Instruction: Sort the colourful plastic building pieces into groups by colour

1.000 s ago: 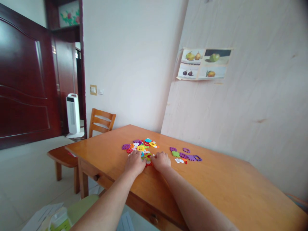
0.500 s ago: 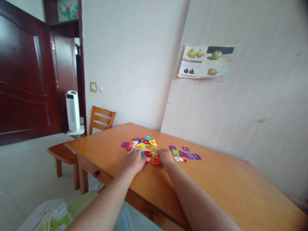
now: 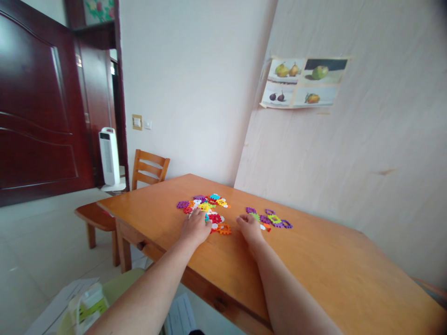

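Observation:
A pile of small colourful interlocking plastic pieces [image 3: 208, 208] lies on the wooden table [image 3: 314, 270]. My left hand [image 3: 196, 228] rests flat on the near edge of the pile, fingers spread over the pieces. My right hand [image 3: 250, 229] is to the right of the pile, fingers curled down on the table. Its fingertips touch the near left end of a smaller group of purple, green and lime pieces [image 3: 270, 218]. What is under the curled fingers is hidden. An orange piece [image 3: 224, 229] lies between the two hands.
A wooden chair [image 3: 150, 167] and a bench [image 3: 94, 216] stand at the table's far left end. A white tower heater [image 3: 109, 156] is by the dark red door [image 3: 38, 107]. Papers and a pale green stool [image 3: 115, 291] are on the floor near me.
My right hand has moved right, away from the big pile to the smaller purple group. A lime piece now lies in that group. My left hand stays on the pile.

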### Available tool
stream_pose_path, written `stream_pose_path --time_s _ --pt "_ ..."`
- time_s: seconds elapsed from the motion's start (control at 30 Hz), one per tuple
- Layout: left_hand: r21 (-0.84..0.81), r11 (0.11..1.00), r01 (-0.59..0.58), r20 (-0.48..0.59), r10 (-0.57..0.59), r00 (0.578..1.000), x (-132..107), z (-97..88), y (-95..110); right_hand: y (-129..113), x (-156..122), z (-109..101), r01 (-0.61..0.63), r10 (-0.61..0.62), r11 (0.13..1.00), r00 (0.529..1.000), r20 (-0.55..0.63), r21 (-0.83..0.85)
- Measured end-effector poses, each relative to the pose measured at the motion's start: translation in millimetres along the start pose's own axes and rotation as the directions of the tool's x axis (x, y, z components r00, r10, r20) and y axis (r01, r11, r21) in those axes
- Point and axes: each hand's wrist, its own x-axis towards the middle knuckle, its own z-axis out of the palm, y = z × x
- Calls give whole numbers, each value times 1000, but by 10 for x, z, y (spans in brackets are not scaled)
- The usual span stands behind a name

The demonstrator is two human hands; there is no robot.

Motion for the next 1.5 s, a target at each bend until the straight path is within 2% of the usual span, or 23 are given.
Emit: stream_pose_path --time_s 0.07,0.13,0.23,0.33,0.47,0.6,0.67,0.73,0.83,0.93,1.07,1.13,1.27,1.37,1.5 --pt "7 1000 -7 -3 7 1000 -1 12 -2 -49 -55 49 100 -89 987 992 92 -128" --pt "8 1000 -14 13 14 1000 -1 16 -1 -100 -104 77 217 -164 934 966 199 -283" --pt "4 999 -32 52 32 998 -1 -4 11 -152 -156 78 307 -184 842 937 298 -443" --pt "-7 999 -51 77 51 996 -9 -34 34 -184 -181 50 336 -169 804 920 353 -491" --pt "-9 998 -66 92 67 994 -24 -49 53 -223 -192 24 347 -177 804 915 363 -482" --pt "-3 997 -71 97 71 993 -34 -55 60 -228 -178 43 367 -232 812 916 327 -453" --pt "-4 998 -67 99 67 993 -39 -65 67 -202 -150 64 347 -230 844 923 308 -409" --pt "-7 998 -65 100 66 993 -44 -77 75 -157 -105 79 263 -186 918 947 263 -298" --pt "-5 997 -76 94 77 993 -47 -90 82 -86 -20 63 62 -59 998 991 120 -19" --pt "0 995 -96 88 95 992 -40 -89 77 -46 64 -21 -34 34 990 999 2 137" --pt "6 993 -116 75 115 991 -25 -78 69 -30 126 -154 -59 84 978 990 -113 202" --pt "5 995 -103 80 103 991 -22 -77 70 -22 116 -177 -69 94 979 988 -125 191" --pt "5 996 -91 92 90 992 -28 -74 69 -32 18 -107 -45 47 995 999 -12 88" --pt "15 994 -112 71 111 991 -34 -53 53 -86 -77 -23 52 -43 996 992 122 -76" --pt "33 992 -119 74 116 990 -25 -4 20 -161 -148 31 257 -133 876 942 307 -408"
